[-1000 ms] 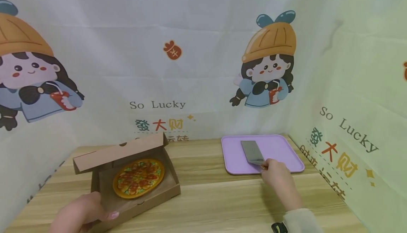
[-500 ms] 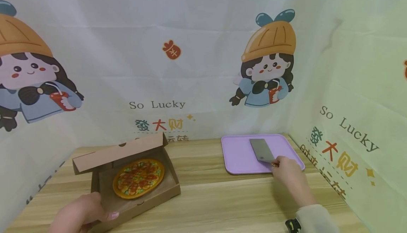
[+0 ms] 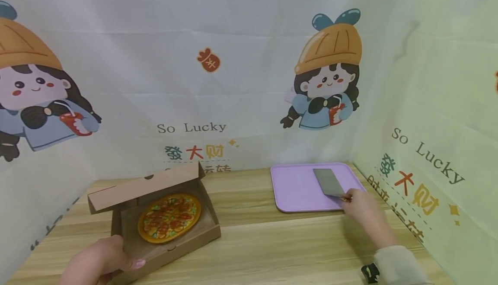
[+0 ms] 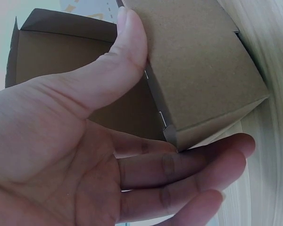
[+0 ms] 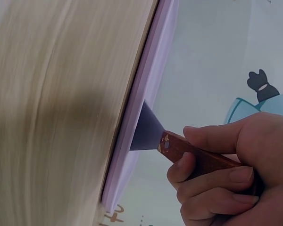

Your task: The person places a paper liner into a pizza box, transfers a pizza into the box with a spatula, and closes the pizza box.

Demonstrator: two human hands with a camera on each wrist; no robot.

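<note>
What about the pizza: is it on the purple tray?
No, the pizza lies inside the open cardboard box, well apart from the purple tray.

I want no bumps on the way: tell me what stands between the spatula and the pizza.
Two edges: the purple tray's rim and the box's side wall facing the tray. Nothing visible stands on the table between them. The raised lid is farther back, off the line from spatula to pizza.
</note>
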